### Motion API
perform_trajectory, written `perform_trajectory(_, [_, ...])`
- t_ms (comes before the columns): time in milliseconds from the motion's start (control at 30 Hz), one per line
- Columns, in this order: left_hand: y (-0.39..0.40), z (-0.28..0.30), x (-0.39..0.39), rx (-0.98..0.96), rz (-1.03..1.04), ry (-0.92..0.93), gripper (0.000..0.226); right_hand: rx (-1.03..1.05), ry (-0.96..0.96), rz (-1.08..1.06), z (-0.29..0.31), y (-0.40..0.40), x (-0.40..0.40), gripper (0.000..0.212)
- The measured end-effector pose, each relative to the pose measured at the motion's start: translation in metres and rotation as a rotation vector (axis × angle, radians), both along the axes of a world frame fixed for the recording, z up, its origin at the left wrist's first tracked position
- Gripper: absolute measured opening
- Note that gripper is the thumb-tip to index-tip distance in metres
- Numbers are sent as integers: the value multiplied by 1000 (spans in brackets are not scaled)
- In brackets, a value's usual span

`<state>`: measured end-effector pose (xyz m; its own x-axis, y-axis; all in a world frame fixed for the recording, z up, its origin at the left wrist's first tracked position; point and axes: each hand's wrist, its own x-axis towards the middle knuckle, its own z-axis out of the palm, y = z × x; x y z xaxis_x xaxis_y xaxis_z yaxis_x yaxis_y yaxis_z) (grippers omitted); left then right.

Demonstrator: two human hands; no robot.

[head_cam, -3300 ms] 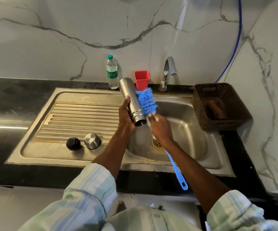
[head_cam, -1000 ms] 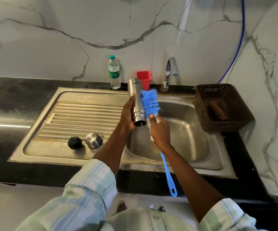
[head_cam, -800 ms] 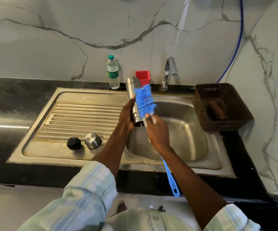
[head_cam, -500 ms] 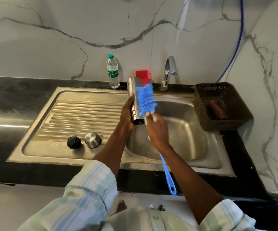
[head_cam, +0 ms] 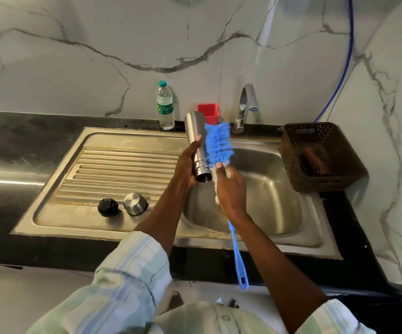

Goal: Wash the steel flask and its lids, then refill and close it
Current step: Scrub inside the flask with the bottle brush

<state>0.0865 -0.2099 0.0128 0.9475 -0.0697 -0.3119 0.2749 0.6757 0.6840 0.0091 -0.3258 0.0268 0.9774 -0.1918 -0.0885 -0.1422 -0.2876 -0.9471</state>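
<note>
The steel flask (head_cam: 196, 145) is gripped by the left hand (head_cam: 185, 166), mouth tilted toward six o'clock; the blue brush (head_cam: 218, 143), at its three o'clock, is grasped by the right hand (head_cam: 231, 189).

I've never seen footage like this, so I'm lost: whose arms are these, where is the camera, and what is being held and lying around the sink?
No machine here: a person wears a camera on the head, looking down at their own arms. The left hand grips a steel flask, open mouth toward the camera. The right hand holds a blue bottle brush against the flask's side, above the sink. On the draining board lie a black lid and a steel cap. Behind stand a water bottle, a red cup, a tap, and a brown basket at the right.
</note>
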Motion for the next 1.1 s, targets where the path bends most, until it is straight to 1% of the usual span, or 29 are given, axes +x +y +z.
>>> perform_trajectory(100, [2,-3,-2,20,11,40,67,-17,4,0,0,1,1,41])
perform_trajectory(200, [1,-1,-7,-45,64,69,65,37,111,-82,-1,-2,8,37])
perform_trajectory(267, [0,2,-5,-128,82,60,67,26,99,-71,0,1,7,36])
perform_trajectory(333, [-1,6,-2,-134,49,2,71,22,49,-46,0,4,1,34])
perform_trajectory(400, [0,4,-2,-89,28,-2,71,15,40,-30,-3,2,-1,32])
perform_trajectory(467, [4,-1,-1,-7,45,41,68,32,84,-46,-7,-2,2,30])
perform_trajectory(533, [6,-6,0,3,21,54,73,50,70,-54,-7,-2,4,31])
perform_trajectory(567, [4,-4,-1,-9,8,52,70,42,41,-30,-3,1,1,32])
perform_trajectory(633, [0,-2,-2,16,0,57,56,-15,-31,29,2,6,-4,32])
perform_trajectory(667, [-2,-1,-2,14,-2,52,54,-24,-45,26,2,8,-6,32])
perform_trajectory(733, [-5,0,-4,2,-11,27,62,20,2,-32,0,5,-5,27])
perform_trajectory(800, [-6,2,-5,-17,28,51,61,65,68,-88,-3,-2,1,24])
perform_trajectory(833, [-5,0,-3,-26,59,71,60,64,94,-85,-4,-4,2,23])
perform_trajectory(900, [-4,-2,0,-25,81,59,66,55,70,-58,-5,-4,0,23])
perform_trajectory(933, [-2,-4,2,-26,73,37,68,43,48,-36,-7,-3,-1,24])
perform_trajectory(1000, [0,-4,1,-29,42,-1,63,38,51,-12,-12,-1,-3,28])
perform_trajectory(1100, [3,-5,-2,-18,58,33,63,93,121,-62,-16,-4,3,32])
